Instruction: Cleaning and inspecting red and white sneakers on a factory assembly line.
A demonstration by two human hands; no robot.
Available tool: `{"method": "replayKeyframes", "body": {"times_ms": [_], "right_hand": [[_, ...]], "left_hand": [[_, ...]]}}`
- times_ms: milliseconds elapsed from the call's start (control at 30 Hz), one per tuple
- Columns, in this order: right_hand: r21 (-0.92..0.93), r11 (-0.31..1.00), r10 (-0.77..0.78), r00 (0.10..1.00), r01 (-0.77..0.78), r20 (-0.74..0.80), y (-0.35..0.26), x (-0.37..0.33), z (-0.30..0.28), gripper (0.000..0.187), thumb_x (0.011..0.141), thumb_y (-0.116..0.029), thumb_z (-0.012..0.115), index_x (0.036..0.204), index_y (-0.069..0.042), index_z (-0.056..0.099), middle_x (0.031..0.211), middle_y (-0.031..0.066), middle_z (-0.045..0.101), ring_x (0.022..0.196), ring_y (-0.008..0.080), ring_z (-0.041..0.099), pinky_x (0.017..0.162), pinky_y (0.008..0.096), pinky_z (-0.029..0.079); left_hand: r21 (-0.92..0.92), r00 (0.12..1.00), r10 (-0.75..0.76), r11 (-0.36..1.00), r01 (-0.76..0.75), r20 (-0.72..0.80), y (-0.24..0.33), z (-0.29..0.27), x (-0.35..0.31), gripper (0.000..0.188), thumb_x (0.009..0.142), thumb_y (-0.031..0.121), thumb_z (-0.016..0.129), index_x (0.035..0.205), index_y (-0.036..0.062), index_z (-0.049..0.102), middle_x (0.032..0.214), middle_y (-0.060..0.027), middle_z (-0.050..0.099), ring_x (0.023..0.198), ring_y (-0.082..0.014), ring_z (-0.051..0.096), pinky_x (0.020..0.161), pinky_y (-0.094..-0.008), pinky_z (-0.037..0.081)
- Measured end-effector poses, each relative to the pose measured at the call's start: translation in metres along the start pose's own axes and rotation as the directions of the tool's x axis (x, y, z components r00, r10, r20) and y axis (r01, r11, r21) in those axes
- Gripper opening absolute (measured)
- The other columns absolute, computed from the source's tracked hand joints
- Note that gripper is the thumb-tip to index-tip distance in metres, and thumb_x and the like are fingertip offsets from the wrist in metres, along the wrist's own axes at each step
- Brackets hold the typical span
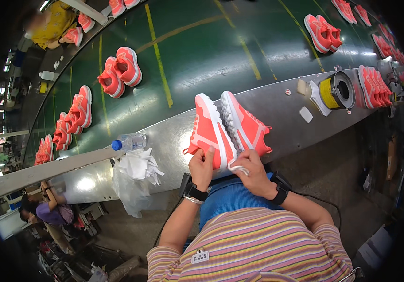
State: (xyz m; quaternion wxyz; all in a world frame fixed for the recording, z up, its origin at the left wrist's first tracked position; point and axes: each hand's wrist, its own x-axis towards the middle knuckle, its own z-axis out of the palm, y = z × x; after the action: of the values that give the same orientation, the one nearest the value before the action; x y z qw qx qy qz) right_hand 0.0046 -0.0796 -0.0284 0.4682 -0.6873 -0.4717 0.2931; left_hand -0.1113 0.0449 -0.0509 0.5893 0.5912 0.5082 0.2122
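- Widest thing on my feed right now: the green belt (202,51), crossed by yellow lines, coral shoes spaced along it. I count 2 standing as a pair (120,73) left of centre, and another 2 (322,34) over to the upper right.
- Along its near side I've got the grey metal counter (277,120), curved by the lens, shiny in places.
- Over its left edge droops a clear plastic bag (134,199), with crumpled white paper (141,164) at the top.
- Centre stage, on the counter: 2 coral shoes, the left shoe (206,136) and the right shoe (251,129), tipped on their sides, toes pointing away, white soles facing each other.
- And the left hand (202,165)! Closed on the left shoe's heel end, thumb on the upper.
- Right hand (254,175): fingers drawn in, pinching a folded white cloth, right by the heels.
- Far right, a round tin (336,90) with a yellow band, lying tilted.
- Left, a clear bottle (134,141), blue cap, on its side.
- Small now: that white cloth (237,168), by the left shoe's heel.
- Smallest I call: a white pad (306,114), near the tin.
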Motion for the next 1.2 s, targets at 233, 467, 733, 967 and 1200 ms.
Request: {"method": "replayKeyframes", "body": {"times_ms": [233,467,733,967,1200], "right_hand": [[0.052,0.977,0.215,0.96,-0.209,-0.18,0.003,0.02,0.021,0.019,0.071,-0.005,0.066,0.087,-0.003,0.056,0.101,0.0176,0.052,0.096,0.0287,0.053,0.083,0.0349,0.042],[0.095,0.894,0.447,0.851,-0.438,-0.277,0.009,0.038,0.043,0.02,0.07,-0.012,0.069,0.082,-0.002,0.057,0.083,0.0156,0.055,0.087,0.0317,0.053,0.075,0.0372,0.042],[0.771,0.604,0.585,0.769,-0.202,-0.257,-0.004,0.079,-0.001,0.015,0.082,-0.012,0.063,0.09,0.0,0.061,0.081,0.0014,0.061,0.073,0.0083,0.055,0.064,0.0237,0.044],[0.679,0.693,0.442,0.886,-0.241,-0.138,-0.026,0.039,0.003,0.019,0.083,-0.011,0.061,0.099,-0.001,0.058,0.097,0.0044,0.06,0.083,0.01,0.056,0.074,0.024,0.045],[0.302,0.927,0.338,0.848,-0.223,-0.409,-0.018,0.061,0.036,0.019,0.078,-0.013,0.066,0.089,0.0,0.059,0.076,0.0086,0.06,0.071,0.014,0.057,0.066,0.0274,0.045]], "left_hand": [[0.049,0.999,0.04,0.998,-0.04,0.013,-0.005,0.006,0.001,0.034,0.087,0.027,0.058,0.066,0.0013,0.052,0.053,-0.0003,0.047,0.051,-0.0056,0.038,0.046,-0.0256,0.034],[0.177,0.989,0.142,0.973,-0.146,0.037,-0.005,-0.006,0.006,0.033,0.087,0.026,0.058,0.068,0.0009,0.051,0.056,-0.0078,0.053,0.054,-0.0084,0.044,0.049,-0.0285,0.039],[-0.278,0.996,-0.009,0.96,0.035,0.094,-0.003,-0.03,0.007,0.024,0.092,0.025,0.052,0.079,0.0048,0.058,0.068,0.0005,0.059,0.06,-0.004,0.049,0.054,-0.0233,0.042],[-0.453,0.956,-0.252,0.842,0.293,0.149,0.034,-0.044,0.009,0.025,0.091,0.025,0.052,0.078,0.0044,0.057,0.073,-0.0003,0.059,0.062,-0.0055,0.053,0.057,-0.0221,0.044],[-0.443,0.964,-0.145,0.865,0.233,0.224,0.004,-0.037,0.01,0.026,0.093,0.024,0.046,0.094,0.0007,0.057,0.084,-0.0029,0.062,0.069,-0.0106,0.059,0.065,-0.0251,0.049]]}}
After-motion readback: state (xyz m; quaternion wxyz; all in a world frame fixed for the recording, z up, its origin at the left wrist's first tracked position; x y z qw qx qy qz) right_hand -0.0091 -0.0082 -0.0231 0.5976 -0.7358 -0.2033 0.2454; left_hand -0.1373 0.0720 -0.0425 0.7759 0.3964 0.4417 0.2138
